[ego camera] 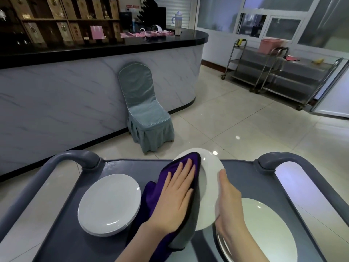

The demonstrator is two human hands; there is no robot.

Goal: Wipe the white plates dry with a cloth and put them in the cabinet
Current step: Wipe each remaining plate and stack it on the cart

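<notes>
Grey cart (pixel 128 167) fills the foreground; its near edge is cut off by the frame. On the cart's left side sits a stack of white plates (pixel 109 204), lying flat; the plate count is hard to make out. At the cart's middle, a purple cloth (pixel 156 188) drapes down, its lower end running out of view. The left hand (pixel 176 199) lies flat on the cloth, fingers straight and together, pressing it against the held plate (pixel 209 186), which is tilted up above the cart's top. The cloth hides the plate's left half. The right hand (pixel 229 203) grips the plate's right rim, thumb along the front; its other fingers are hidden behind the plate. On the cart's right side a second stack (pixel 264 229) is partly covered by the right forearm and cropped at the bottom. Beyond the cart's far edge stands a covered chair (pixel 147 110).
</notes>
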